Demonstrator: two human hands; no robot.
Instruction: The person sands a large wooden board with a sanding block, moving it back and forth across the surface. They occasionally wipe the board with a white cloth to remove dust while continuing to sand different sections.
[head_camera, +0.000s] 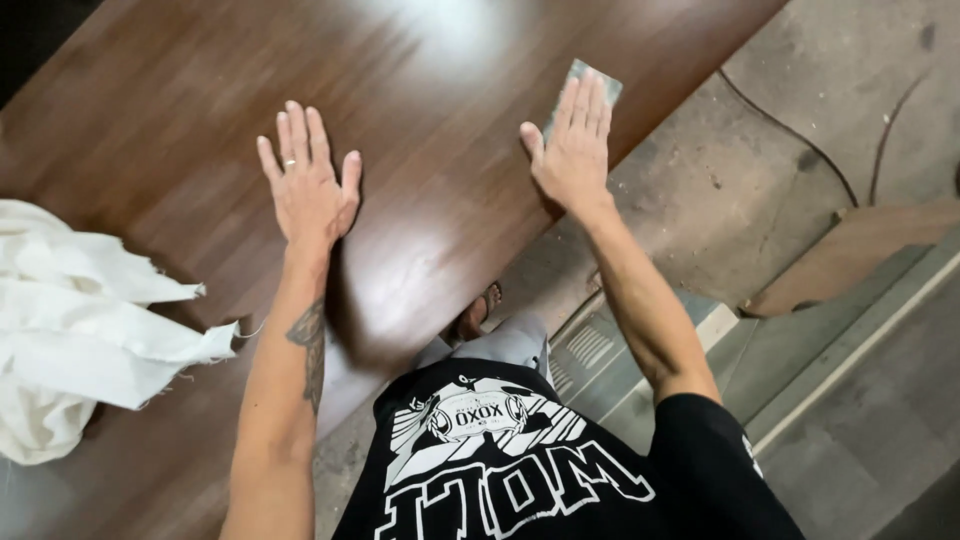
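Sandpaper lies mostly hidden under the flat right hand. Left hand rests open, fingers spread, on the brown surface. White cloth is cut off.

Small grey abrasive sheet flat on glossy brown panel, near its edge.

The person's left hand is lying palm down with fingers straight and slightly spread, a ring showing on one finger, the thumb held out to the side. Its bare, tattooed forearm is reaching straight forward. The right hand is also pressing flat, fingers together and extended, thumb apart. The right arm is stretching forward from a black short sleeve, elbow nearly straight.
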